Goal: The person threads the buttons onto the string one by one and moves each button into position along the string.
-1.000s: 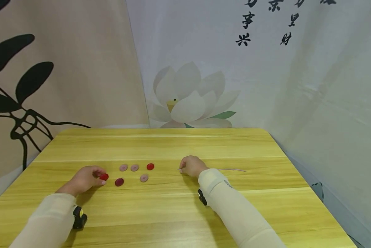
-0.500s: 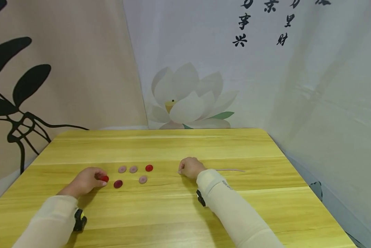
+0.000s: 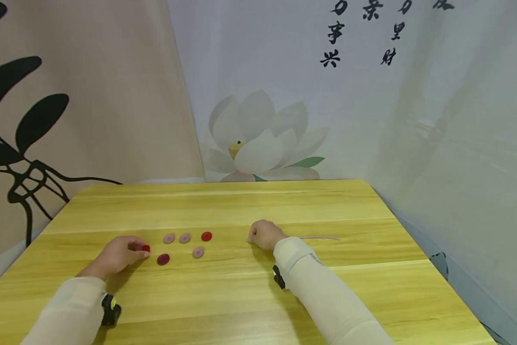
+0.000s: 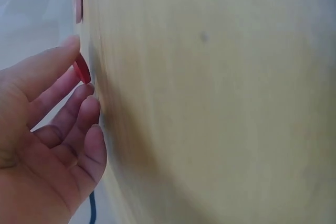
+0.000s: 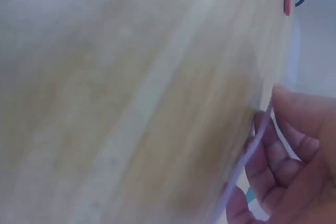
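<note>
Between thumb and fingers, my left hand [image 3: 119, 255] pinches a red button [image 3: 146, 248] at the left of the table. The left wrist view shows the same button [image 4: 82, 70] held on edge, close to the wood. Farther right, my right hand [image 3: 264, 234] pinches a thin pale purple cord [image 3: 321, 237], which trails off to the right on the table. In the right wrist view the cord [image 5: 245, 156] runs from thumb and fingertips down across the palm side. Right of my left hand lie a dark red button [image 3: 163, 259], a red button [image 3: 206, 236] and several pink buttons [image 3: 198, 252].
The wooden table [image 3: 241, 297] has its far edge near a fabric backdrop [image 3: 263, 57] printed with a flower and characters. A dark cable [image 4: 93, 208] shows beyond the table edge in the left wrist view.
The head view has shifted slightly, so the table sits a little lower in it. Both hands keep their grips; the red button tips slightly and shows less of its face.
</note>
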Motion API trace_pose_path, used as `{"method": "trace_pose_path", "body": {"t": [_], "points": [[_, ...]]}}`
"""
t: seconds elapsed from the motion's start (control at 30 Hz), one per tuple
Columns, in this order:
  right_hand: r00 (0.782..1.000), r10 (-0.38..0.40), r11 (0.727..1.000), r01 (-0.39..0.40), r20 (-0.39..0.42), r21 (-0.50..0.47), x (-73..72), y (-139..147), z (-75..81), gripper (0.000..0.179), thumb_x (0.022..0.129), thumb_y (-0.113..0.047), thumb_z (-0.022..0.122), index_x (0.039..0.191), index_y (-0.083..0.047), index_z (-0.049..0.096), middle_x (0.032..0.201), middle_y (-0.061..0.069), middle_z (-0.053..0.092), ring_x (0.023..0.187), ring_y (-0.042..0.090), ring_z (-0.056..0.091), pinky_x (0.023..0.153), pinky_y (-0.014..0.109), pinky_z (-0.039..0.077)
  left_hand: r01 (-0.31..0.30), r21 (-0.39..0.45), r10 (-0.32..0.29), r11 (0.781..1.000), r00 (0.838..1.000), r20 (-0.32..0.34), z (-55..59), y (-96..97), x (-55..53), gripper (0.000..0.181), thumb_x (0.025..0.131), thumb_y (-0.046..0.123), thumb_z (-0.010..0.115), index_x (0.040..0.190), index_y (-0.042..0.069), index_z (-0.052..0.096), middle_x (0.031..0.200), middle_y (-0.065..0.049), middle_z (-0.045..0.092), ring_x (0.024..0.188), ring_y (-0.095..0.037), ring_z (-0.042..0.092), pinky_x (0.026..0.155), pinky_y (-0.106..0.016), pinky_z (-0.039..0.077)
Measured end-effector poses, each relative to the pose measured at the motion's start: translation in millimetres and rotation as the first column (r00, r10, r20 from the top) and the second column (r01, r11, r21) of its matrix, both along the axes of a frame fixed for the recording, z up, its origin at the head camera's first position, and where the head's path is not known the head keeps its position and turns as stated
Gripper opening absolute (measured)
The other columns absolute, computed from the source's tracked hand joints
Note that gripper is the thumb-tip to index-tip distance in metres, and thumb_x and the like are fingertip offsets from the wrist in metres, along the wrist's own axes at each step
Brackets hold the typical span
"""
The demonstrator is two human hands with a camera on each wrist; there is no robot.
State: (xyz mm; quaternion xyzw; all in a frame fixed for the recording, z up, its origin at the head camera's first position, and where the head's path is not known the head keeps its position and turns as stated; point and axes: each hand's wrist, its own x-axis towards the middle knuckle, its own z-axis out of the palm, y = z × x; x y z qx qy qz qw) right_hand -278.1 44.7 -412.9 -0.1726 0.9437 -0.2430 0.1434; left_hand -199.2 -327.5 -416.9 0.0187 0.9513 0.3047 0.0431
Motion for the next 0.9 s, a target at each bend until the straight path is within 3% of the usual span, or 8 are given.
{"method": "trace_pose_path", "body": {"t": [0.07,0.13,0.57,0.9], "points": [[1.0,0.006,1.0,-0.006,0.009,-0.03,0.3,1,2.1,0.017,0.095,-0.017,0.062,0.079,-0.014,0.065,0.091,-0.004,0.066,0.077,0.014,0.054,0.08,0.036,0.047,-0.024,0.009,0.024,1.0,1.0,-0.005,-0.4,-2.3,1.5,0.037,0.091,0.021,0.068,0.109,-0.01,0.063,0.101,-0.02,0.063,0.093,-0.032,0.057,0.077,-0.044,0.048],[1.0,0.015,0.999,-0.015,0.005,-0.05,0.6,1,4.0,0.016,0.095,-0.015,0.061,0.08,-0.013,0.066,0.093,-0.003,0.068,0.077,0.013,0.053,0.078,0.034,0.046,-0.042,0.017,0.042,0.999,0.999,-0.011,0.1,-4.1,2.7,0.039,0.091,0.023,0.068,0.11,-0.011,0.062,0.102,-0.022,0.062,0.094,-0.033,0.057,0.077,-0.044,0.048],[1.0,0.001,0.997,-0.001,-0.001,-0.076,0.5,4,5.1,0.009,0.092,-0.013,0.066,0.083,-0.012,0.067,0.087,-0.003,0.065,0.081,0.013,0.055,0.083,0.035,0.048,-0.096,0.083,0.099,0.992,0.995,-0.034,11.7,1.8,4.6,0.048,0.095,0.026,0.062,0.122,-0.013,0.054,0.105,-0.023,0.062,0.09,-0.03,0.057,0.066,-0.033,0.048],[0.999,-0.034,0.995,0.033,-0.01,-0.092,1.1,6,7.4,0.004,0.09,-0.012,0.068,0.089,-0.009,0.07,0.091,-0.001,0.067,0.086,0.016,0.059,0.085,0.037,0.049,-0.136,0.138,0.15,0.981,0.984,-0.096,29.7,22.4,4.5,0.051,0.096,0.033,0.061,0.124,-0.009,0.053,0.114,-0.026,0.059,0.101,-0.038,0.054,0.071,-0.033,0.048]]}}
